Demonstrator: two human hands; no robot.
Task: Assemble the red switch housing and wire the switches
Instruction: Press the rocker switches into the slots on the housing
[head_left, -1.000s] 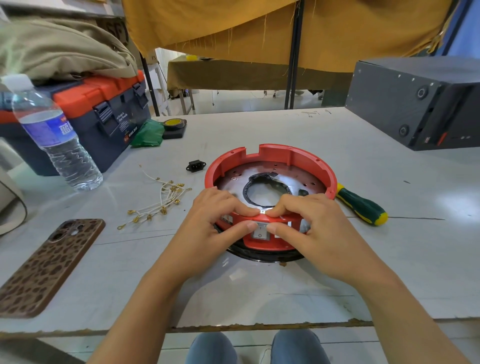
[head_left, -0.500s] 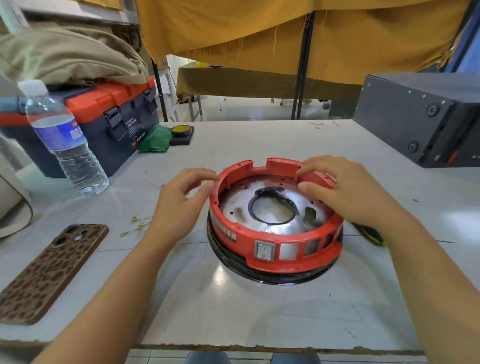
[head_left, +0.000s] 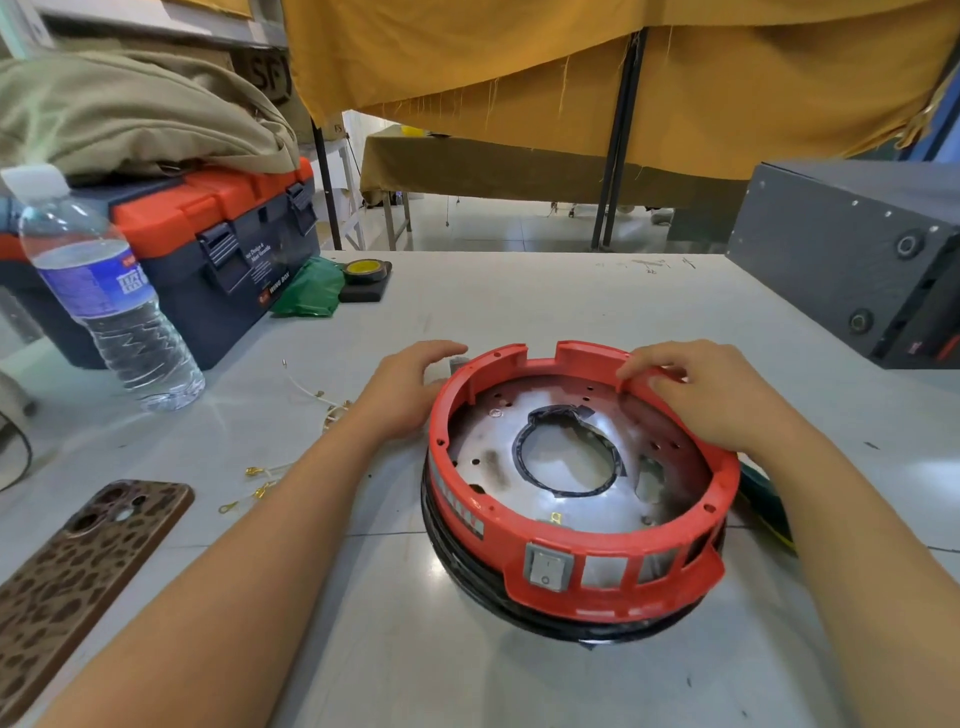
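Tabletop (head_left: 519, 322) carries red switch housing (head_left: 571, 582) at centre-near, seated on a black ring (head_left: 467, 566). One grey rocker switch (head_left: 548, 566) sits in the near wall; neighbouring slots open. Right hand (head_left: 722, 395) grips the far-right rim, fingers curled over it. Left hand (head_left: 405, 389) rests against the far-left wall, fingers loosely spread. Loose wires (head_left: 260, 480) lie left, between housing and phone (head_left: 78, 582).
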